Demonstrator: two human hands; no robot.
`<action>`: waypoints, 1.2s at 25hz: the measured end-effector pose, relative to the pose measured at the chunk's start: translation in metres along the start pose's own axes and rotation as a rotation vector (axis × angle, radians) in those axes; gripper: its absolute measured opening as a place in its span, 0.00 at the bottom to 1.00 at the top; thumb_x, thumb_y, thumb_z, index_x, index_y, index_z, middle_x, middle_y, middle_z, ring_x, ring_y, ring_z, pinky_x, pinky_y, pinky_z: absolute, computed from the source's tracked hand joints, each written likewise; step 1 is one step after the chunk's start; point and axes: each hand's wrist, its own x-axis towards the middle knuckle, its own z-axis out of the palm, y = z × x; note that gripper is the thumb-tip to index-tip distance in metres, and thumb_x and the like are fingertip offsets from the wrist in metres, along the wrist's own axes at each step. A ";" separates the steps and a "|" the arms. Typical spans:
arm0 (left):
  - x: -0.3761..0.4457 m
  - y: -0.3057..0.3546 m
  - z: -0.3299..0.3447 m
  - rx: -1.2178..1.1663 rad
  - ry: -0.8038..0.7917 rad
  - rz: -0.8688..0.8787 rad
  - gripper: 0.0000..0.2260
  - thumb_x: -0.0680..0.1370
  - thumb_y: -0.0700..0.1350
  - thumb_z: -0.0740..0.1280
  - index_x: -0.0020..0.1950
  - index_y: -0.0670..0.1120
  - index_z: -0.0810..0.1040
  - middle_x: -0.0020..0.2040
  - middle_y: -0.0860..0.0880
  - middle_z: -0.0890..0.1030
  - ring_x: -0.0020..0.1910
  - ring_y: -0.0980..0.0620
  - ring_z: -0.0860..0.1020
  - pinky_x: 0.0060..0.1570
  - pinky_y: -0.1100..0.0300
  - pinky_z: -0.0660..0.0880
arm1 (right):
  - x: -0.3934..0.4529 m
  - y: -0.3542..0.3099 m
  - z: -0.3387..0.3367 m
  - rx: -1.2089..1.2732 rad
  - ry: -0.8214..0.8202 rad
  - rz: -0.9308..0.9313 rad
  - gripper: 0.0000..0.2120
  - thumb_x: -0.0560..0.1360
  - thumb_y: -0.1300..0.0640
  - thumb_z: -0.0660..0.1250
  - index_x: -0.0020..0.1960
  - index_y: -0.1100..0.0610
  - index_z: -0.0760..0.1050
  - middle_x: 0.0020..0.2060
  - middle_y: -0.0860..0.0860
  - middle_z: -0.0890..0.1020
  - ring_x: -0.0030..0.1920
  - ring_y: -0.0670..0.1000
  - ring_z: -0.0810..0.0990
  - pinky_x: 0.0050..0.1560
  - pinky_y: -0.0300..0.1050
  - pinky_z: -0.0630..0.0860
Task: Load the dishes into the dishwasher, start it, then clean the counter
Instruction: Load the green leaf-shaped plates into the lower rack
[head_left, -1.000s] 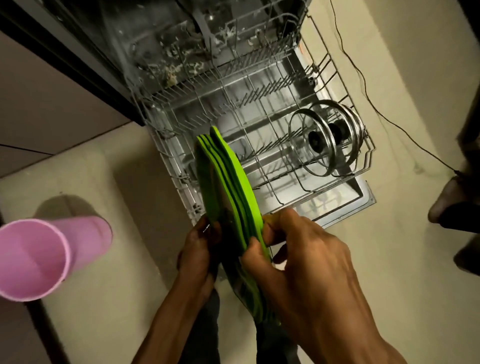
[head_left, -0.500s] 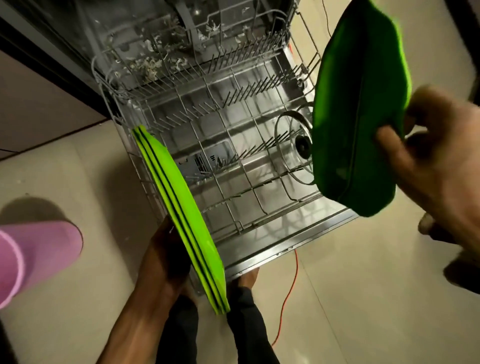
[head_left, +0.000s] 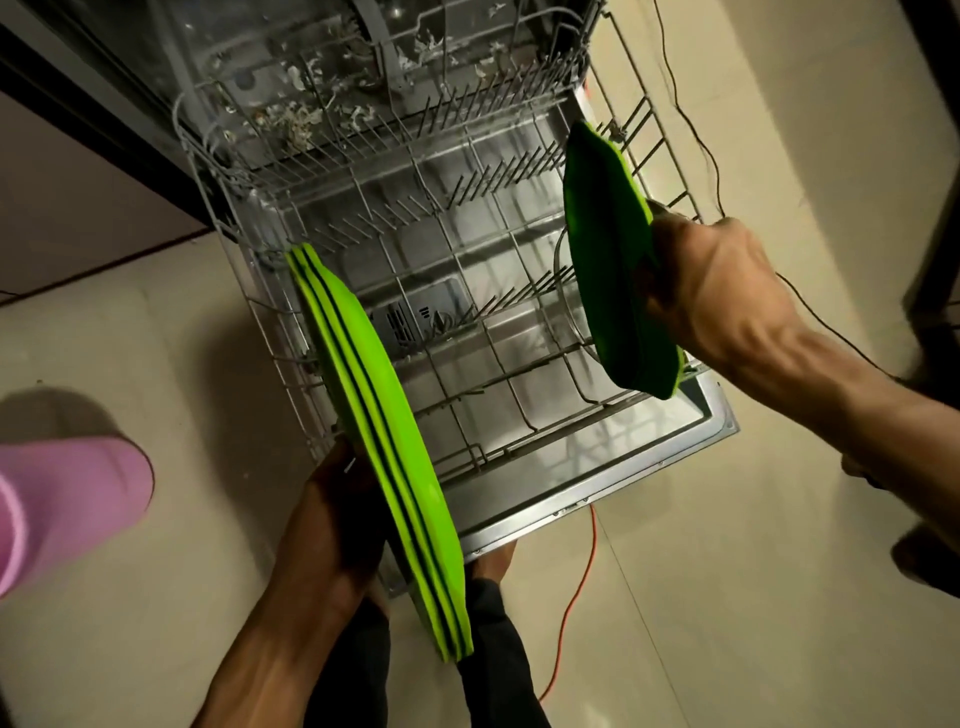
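Note:
The dishwasher's lower wire rack (head_left: 467, 291) is pulled out over the open door (head_left: 675, 457). My left hand (head_left: 332, 525) holds a stack of three green plates (head_left: 379, 431) on edge, over the rack's near left corner. My right hand (head_left: 711, 291) grips a single green plate (head_left: 608, 260) by its rim and holds it upright over the right side of the rack. That plate hides most of a steel pot lid (head_left: 566, 312) standing in the rack behind it.
A pink cup (head_left: 57, 514) sits at the left edge, close to the camera. An orange cable (head_left: 576, 597) and a thin black cable (head_left: 696, 130) run over the tiled floor. Dark cabinet fronts (head_left: 78, 145) stand to the left. Debris litters the dishwasher's inside floor (head_left: 322, 114).
My right hand pulled one plate off the stack, swung it right, and has now lowered it toward the rack's right side. The left hand keeps the remaining stack by the rack's left.

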 end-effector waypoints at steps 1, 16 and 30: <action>0.000 0.000 0.002 0.004 0.001 0.005 0.44 0.47 0.52 0.83 0.61 0.45 0.76 0.40 0.46 0.83 0.34 0.51 0.83 0.30 0.60 0.79 | 0.001 0.001 0.005 -0.020 -0.020 -0.005 0.06 0.77 0.60 0.63 0.52 0.62 0.72 0.30 0.50 0.66 0.27 0.47 0.63 0.29 0.38 0.57; 0.008 -0.001 0.014 0.013 0.033 0.029 0.16 0.72 0.53 0.72 0.52 0.44 0.77 0.35 0.47 0.83 0.31 0.52 0.82 0.29 0.61 0.79 | 0.024 0.007 0.049 -0.002 -0.162 0.067 0.08 0.80 0.59 0.61 0.42 0.54 0.69 0.31 0.49 0.68 0.30 0.44 0.65 0.27 0.37 0.59; 0.016 -0.013 0.005 -0.053 -0.058 -0.046 0.38 0.48 0.50 0.84 0.55 0.46 0.78 0.41 0.47 0.82 0.35 0.50 0.83 0.33 0.57 0.80 | 0.044 -0.024 0.064 -0.308 -0.243 0.040 0.12 0.80 0.66 0.59 0.62 0.62 0.74 0.53 0.60 0.80 0.54 0.59 0.81 0.51 0.49 0.77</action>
